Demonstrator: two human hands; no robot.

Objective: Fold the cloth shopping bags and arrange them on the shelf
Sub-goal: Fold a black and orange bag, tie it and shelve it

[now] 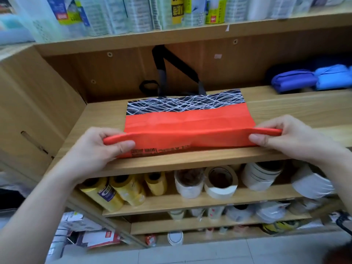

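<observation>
Bag (pixel 187 121) stretches lengthwise between both hands, left hand (pixel 106 147) and right hand (pixel 285 138) pinching its folded near edge, body lying beyond.

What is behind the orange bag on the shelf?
Its black handles rise behind the orange bag, against the shelf's back panel; folded blue bags sit further right. Whatever lies under the bag is covered.

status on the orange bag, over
Both grips on: left hand, right hand pinch orange bag near fold. Bag on shelf; blue folded bags right, apart.
</observation>
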